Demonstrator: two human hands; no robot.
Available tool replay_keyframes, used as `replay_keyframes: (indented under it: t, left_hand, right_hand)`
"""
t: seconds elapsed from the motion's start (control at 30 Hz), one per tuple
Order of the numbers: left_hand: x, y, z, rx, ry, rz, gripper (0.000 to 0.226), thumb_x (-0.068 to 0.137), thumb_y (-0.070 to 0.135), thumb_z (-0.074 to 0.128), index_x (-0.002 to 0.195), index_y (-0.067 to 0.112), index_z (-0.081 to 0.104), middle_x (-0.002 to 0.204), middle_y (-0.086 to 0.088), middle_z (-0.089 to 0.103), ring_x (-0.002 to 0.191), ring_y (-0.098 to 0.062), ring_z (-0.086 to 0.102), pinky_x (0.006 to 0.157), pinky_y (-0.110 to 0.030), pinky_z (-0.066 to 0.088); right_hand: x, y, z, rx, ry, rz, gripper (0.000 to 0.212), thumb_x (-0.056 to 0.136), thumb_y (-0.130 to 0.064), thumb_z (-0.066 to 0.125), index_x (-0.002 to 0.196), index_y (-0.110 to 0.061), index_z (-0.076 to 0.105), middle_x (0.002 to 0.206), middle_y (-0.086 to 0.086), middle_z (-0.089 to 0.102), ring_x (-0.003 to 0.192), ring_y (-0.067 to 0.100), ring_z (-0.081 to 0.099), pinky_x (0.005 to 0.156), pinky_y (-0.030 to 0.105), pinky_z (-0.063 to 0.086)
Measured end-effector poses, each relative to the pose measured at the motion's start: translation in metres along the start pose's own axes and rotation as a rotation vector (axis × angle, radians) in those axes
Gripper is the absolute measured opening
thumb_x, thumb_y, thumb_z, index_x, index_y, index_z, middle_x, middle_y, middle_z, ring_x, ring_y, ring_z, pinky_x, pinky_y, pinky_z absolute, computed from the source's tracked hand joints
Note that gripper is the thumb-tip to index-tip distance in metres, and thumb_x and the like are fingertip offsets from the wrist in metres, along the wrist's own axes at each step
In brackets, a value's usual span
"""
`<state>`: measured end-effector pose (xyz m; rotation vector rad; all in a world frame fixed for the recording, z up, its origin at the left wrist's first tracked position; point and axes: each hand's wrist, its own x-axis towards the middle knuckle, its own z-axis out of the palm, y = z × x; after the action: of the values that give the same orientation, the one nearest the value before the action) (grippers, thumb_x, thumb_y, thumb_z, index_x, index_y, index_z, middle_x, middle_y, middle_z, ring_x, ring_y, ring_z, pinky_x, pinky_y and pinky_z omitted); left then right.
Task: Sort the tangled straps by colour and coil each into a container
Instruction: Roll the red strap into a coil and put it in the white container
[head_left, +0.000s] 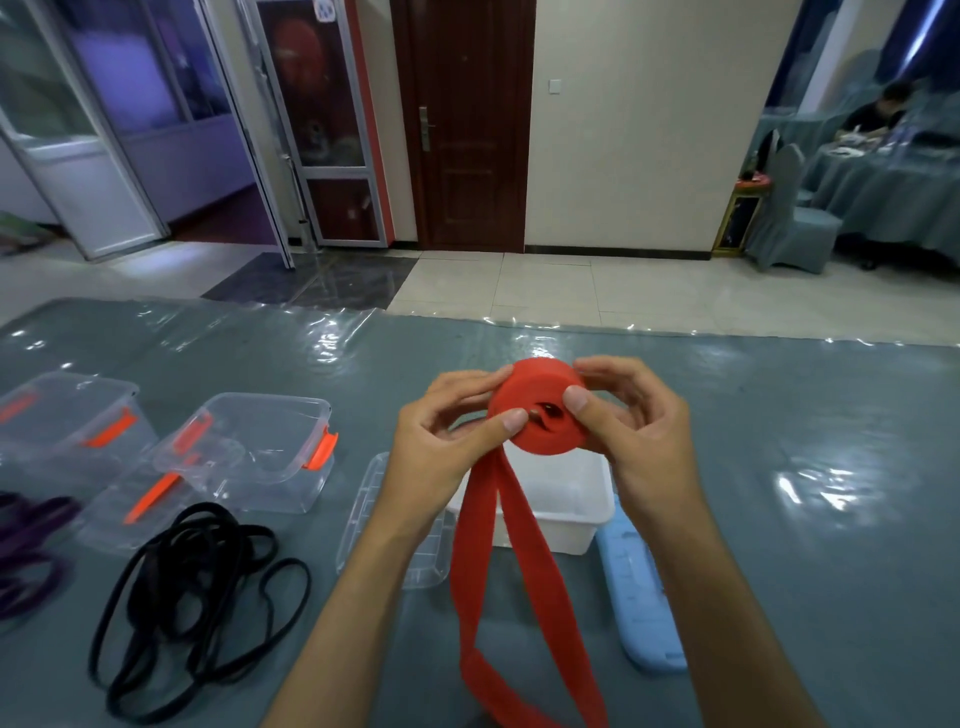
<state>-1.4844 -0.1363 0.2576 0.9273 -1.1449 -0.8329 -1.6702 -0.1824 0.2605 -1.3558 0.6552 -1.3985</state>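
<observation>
we've got the red strap (537, 410) coil mid-frame, left hand (447, 441) grip pinching its face, right hand (631, 421) grip pinching too, loose tails dangling over the white tub (566, 499), black straps (192, 597) lower left on the worktop (805, 467)

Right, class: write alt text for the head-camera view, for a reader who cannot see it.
Two hands, left hand and right hand, hold a half-coiled red strap above a white tub, its loose end hanging down. Black straps and clear containers lie to the left.
</observation>
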Motion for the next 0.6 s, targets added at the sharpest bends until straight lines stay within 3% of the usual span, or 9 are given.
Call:
replay_keyframes:
  t: [0.1,0.17,0.27,0.33,0.4,0.5,0.6]
  left_hand:
    - [0.003,0.000,0.000,0.004,0.002,0.003,0.045,0.077,0.017,0.086,0.121,0.018,0.078,0.116,-0.007,0.079,0.108,-0.018,0.077,0.090,-0.022,0.059]
    - [0.003,-0.002,0.002,-0.012,0.061,0.025,0.040,0.075,0.016,0.092,0.113,0.016,0.079,0.111,-0.005,0.081,0.106,-0.019,0.078,0.090,-0.023,0.060]
    - [0.002,-0.009,0.006,-0.041,0.072,0.025,0.029,0.081,0.016,0.090,0.108,0.010,0.079,0.114,-0.008,0.080,0.110,-0.024,0.076,0.093,-0.027,0.059]
    - [0.002,-0.008,0.005,-0.051,0.034,-0.018,0.030,0.084,0.018,0.086,0.114,0.017,0.081,0.116,-0.008,0.080,0.112,-0.024,0.076,0.094,-0.028,0.059]
    - [0.003,-0.006,0.005,-0.058,0.016,-0.027,0.031,0.082,0.019,0.083,0.113,0.024,0.082,0.113,-0.007,0.081,0.109,-0.023,0.077,0.091,-0.025,0.059]
    - [0.005,-0.009,0.008,-0.032,0.059,0.032,0.023,0.081,0.012,0.087,0.103,0.019,0.083,0.105,-0.006,0.082,0.101,-0.018,0.078,0.087,-0.021,0.059]
    - [0.002,-0.014,0.007,-0.036,0.039,0.006,0.026,0.082,0.016,0.084,0.108,0.009,0.081,0.113,-0.010,0.079,0.108,-0.021,0.076,0.092,-0.026,0.059]
  right_hand:
    - [0.002,0.003,0.000,0.063,-0.027,0.071,0.022,0.077,-0.029,0.089,0.086,-0.022,0.070,0.110,0.014,0.078,0.099,0.031,0.078,0.078,0.036,0.063]
    - [0.004,0.003,-0.005,0.019,-0.080,0.091,0.035,0.070,-0.031,0.095,0.078,-0.020,0.063,0.109,0.014,0.079,0.098,0.032,0.079,0.077,0.034,0.063]
    - [0.009,-0.001,-0.010,-0.019,-0.066,0.050,0.039,0.068,-0.039,0.097,0.094,-0.024,0.072,0.104,0.005,0.079,0.091,0.024,0.080,0.073,0.030,0.063]
    - [0.009,0.001,-0.010,0.032,-0.045,0.031,0.041,0.073,-0.039,0.095,0.105,-0.024,0.075,0.110,0.007,0.078,0.094,0.028,0.079,0.076,0.034,0.064]
    - [0.006,0.006,-0.010,0.106,-0.050,0.085,0.042,0.070,-0.040,0.097,0.097,-0.021,0.071,0.115,0.016,0.076,0.100,0.036,0.078,0.080,0.039,0.064]
    - [0.002,0.009,-0.012,0.052,-0.093,0.135,0.048,0.067,-0.043,0.098,0.086,-0.021,0.060,0.110,0.014,0.078,0.097,0.034,0.078,0.077,0.039,0.064]
    - [0.002,0.007,-0.012,0.035,-0.076,0.090,0.052,0.072,-0.042,0.095,0.113,-0.026,0.068,0.108,0.012,0.078,0.094,0.032,0.079,0.074,0.036,0.065]
